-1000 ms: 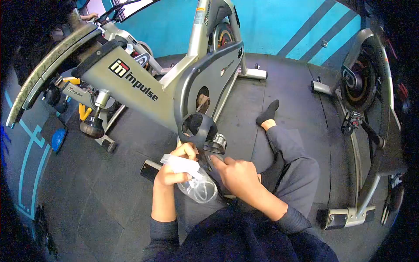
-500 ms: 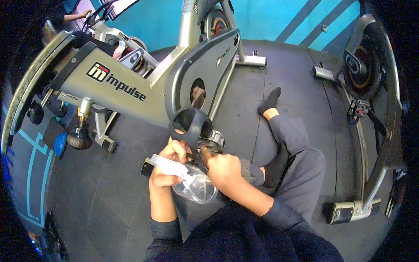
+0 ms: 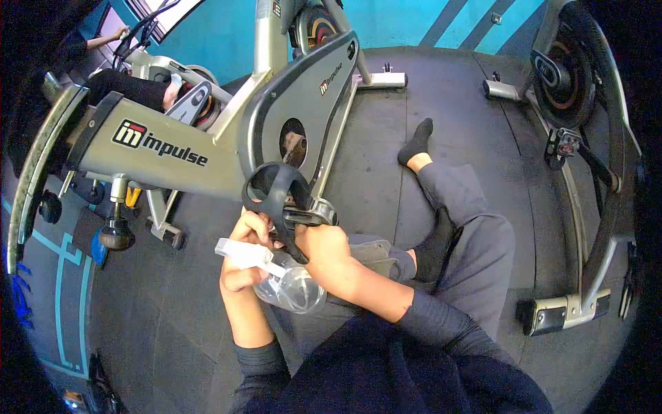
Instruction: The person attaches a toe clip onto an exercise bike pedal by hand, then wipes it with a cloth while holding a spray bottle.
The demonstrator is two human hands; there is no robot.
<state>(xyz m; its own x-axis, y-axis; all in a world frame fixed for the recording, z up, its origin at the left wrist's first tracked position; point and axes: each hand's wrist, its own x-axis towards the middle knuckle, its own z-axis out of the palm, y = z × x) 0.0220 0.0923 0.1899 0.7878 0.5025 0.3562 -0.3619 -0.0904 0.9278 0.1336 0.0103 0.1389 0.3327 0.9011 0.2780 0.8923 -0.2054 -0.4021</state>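
teal wall (image 3: 386, 27), dark diagonal stripes (image 3: 445, 22) | dark floor (image 3: 469, 186), straight seams (image 3: 400, 193) | exercise bike (image 3: 597, 163) at right

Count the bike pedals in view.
2 visible: a black pedal with a curved toe cage, by the wearer's bare right hand on the near silver-grey bike; a dark, red-marked pedal on the black-and-silver bike at right. Others may be hidden.

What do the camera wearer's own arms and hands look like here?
The left hand and right hand show no gloves or watch. The left sleeve and right sleeve are plain and dark, ending partway along the forearms, leaving both wrists bare.
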